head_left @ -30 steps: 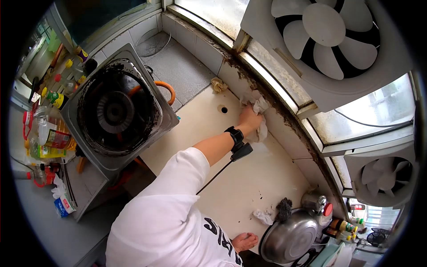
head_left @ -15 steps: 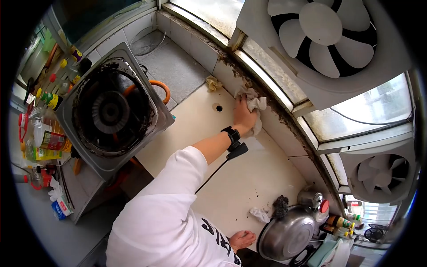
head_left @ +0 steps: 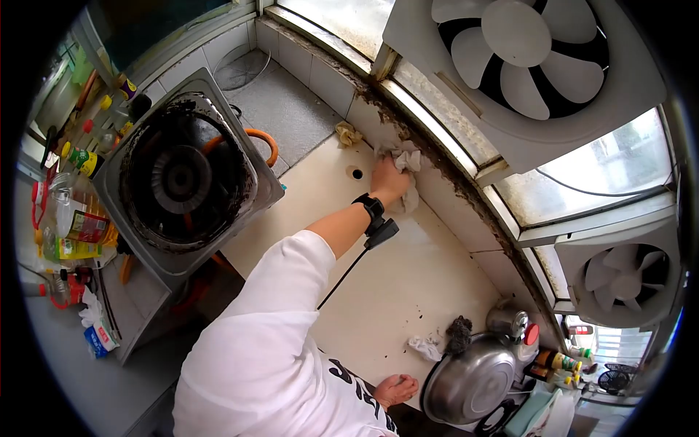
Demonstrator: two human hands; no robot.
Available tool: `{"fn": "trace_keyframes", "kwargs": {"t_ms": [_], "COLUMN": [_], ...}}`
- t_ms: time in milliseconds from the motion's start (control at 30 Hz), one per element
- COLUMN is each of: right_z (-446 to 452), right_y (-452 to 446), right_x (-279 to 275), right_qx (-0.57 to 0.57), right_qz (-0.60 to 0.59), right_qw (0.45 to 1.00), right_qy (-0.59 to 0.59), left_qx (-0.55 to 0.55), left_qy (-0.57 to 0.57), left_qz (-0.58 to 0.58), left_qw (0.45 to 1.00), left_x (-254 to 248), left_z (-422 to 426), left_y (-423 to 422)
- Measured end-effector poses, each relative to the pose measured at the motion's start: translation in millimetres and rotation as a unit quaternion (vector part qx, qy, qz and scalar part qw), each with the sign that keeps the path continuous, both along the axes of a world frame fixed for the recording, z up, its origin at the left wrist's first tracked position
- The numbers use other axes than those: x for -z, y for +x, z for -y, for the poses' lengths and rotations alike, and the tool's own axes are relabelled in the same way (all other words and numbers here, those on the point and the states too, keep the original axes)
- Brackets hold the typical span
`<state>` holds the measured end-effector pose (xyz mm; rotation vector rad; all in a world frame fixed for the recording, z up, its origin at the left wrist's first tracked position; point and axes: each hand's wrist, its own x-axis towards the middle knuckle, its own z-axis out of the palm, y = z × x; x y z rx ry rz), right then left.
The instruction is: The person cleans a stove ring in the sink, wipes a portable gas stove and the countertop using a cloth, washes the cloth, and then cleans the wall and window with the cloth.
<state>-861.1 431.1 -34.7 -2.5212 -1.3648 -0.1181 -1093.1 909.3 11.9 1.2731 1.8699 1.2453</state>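
Observation:
My left hand [head_left: 389, 180], with a black watch and strapped device on its wrist, presses a crumpled, damp-looking white cloth [head_left: 408, 162] against the foot of the tiled wall, beside the round hole [head_left: 357, 173] in the pale countertop [head_left: 357, 291]. Parts of the cloth stick out above and to the right of the fingers. Low in the view, my right hand [head_left: 395, 390] is near the counter's front edge, fingers loosely apart and holding nothing. A yellowish crumpled piece [head_left: 348, 134] lies beyond the hole. Nearer the front, another white crumpled piece [head_left: 424, 348] touches a dark scrubber [head_left: 459, 335].
A blackened gas stove [head_left: 182, 178] with an orange hose stands at left, beside bottles [head_left: 84, 218]. An upturned metal basin [head_left: 470, 379] and a metal pot [head_left: 506, 320] are at lower right. Two fans [head_left: 517, 33] hang by the windows above a crumbling ledge.
My left hand and the cloth have shifted slightly left along the wall base, partly with a small turn of the camera view. My right hand remains near the front edge.

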Motion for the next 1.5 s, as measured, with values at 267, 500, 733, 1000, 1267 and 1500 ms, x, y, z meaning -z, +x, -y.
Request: {"fn": "trace_keyframes", "kwargs": {"t_ms": [267,500,733,1000,1267,1500], "right_z": [0.3,1.4,-1.8,-0.5,0.4,0.9], "right_y": [1.8,2.6,-2.1,0.7,-1.1,3.4], "right_x": [3.3,7.9,4.6,11.5,4.9,10.6], "right_qx": [-0.013,0.002,0.020,0.015,0.018,-0.011], "right_qz": [0.004,0.011,0.001,0.024,0.002,0.022], "right_qw": [1.000,1.000,1.000,0.999,1.000,0.999], "right_qy": [0.018,0.013,0.001,0.017,-0.005,0.034], "left_qx": [-0.023,-0.003,0.033,0.044,-0.009,-0.068], "left_qy": [0.053,0.069,0.044,-0.005,0.008,0.141], "left_qz": [-0.024,0.014,0.035,-0.003,-0.034,-0.006], "left_qw": [0.998,0.998,0.998,0.999,0.999,0.988], "left_x": [-14.9,-23.1,-12.0,-10.5,-8.4,-10.3], "left_z": [4.4,-0.1,8.5,11.5,6.4,-11.1], "left_y": [-3.6,-10.0,-1.6,-0.2,5.6,-29.0]}}
